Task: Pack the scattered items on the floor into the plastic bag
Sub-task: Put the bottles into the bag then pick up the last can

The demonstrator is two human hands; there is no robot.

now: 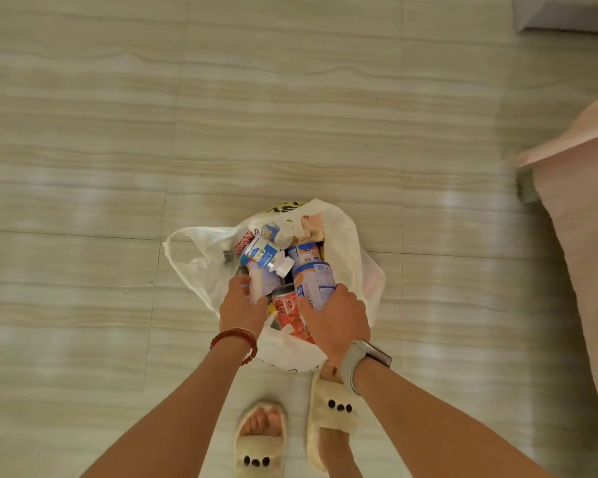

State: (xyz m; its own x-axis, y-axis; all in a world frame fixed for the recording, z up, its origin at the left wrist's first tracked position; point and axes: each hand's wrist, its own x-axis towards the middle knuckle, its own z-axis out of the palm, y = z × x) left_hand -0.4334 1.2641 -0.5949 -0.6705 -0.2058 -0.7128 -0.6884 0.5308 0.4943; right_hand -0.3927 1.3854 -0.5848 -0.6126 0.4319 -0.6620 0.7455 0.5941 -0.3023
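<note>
Nearest of all, at six o'clock in the head view, two feet in fluffy cream slippers (260, 453) stand on the pale striped floor tiles (83, 132), the one under the right arm a step further forward, its toe touching the near edge of the white plastic bag (346, 243). Both bare forearms reach up from the bottom corners toward the bag at the centre. A red bead bracelet (237, 341) circles the left wrist, and a grey watch (354, 362) sits on the right wrist. The left hand (242, 305) is curled, fingers bent down inside the bag's mouth at about eight o'clock of the opening, closed around the lower end of a white bottle (261, 267) with a blue label. The right hand (335, 319) is wrapped around the base of a blue and white can (315, 282) at about five o'clock of the opening, thumb pressed to the can's side. Between the two hands lies a red packet (287, 310). Further in, toward twelve o'clock, more small bottles and packets are heaped in the bag, too jumbled to name. One handle loop of the bag spreads flat on the floor toward nine o'clock. Well apart, at three o'clock, pink fabric (580, 219) hangs down along the frame's right edge.
</note>
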